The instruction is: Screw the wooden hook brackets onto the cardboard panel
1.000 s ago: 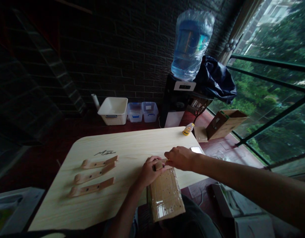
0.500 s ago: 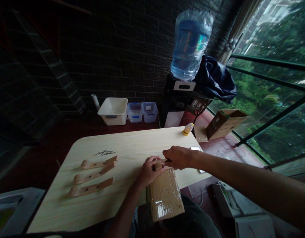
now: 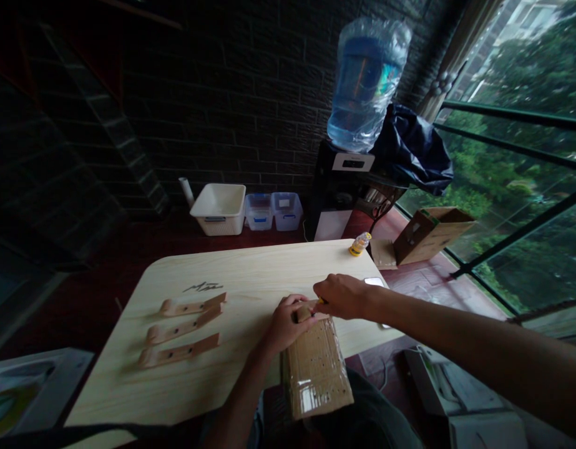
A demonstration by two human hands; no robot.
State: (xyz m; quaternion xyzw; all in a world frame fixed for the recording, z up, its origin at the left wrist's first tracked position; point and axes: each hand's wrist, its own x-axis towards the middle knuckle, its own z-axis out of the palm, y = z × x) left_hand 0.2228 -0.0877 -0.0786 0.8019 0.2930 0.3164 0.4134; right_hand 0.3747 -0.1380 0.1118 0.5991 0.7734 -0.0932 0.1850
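A tape-covered cardboard box (image 3: pixel 318 368) lies at the near edge of the pale wooden table (image 3: pixel 250 274). On its far end my left hand (image 3: pixel 290 324) grips a small tan piece (image 3: pixel 305 312). My right hand (image 3: pixel 341 295) is closed around a tool with a bit of yellow showing, its tip against the tan piece; most of the tool is hidden by the fingers. Three tan strips with dark dots (image 3: pixel 182 330) rest on the table's left part. Several thin dark pieces (image 3: pixel 203 287) lie behind them.
A small clear bottle with yellow (image 3: pixel 360 244) stands at the far right corner, and a white flat object (image 3: pixel 374 282) lies near my right wrist. Beyond the table are plastic bins (image 3: pixel 221 212), a water dispenser (image 3: pixel 348 187) and an open carton (image 3: pixel 430 234).
The view has shifted slightly, so everything sits a little further right. A yellow part of the tool now shows at my right hand. Both hands keep their grip.
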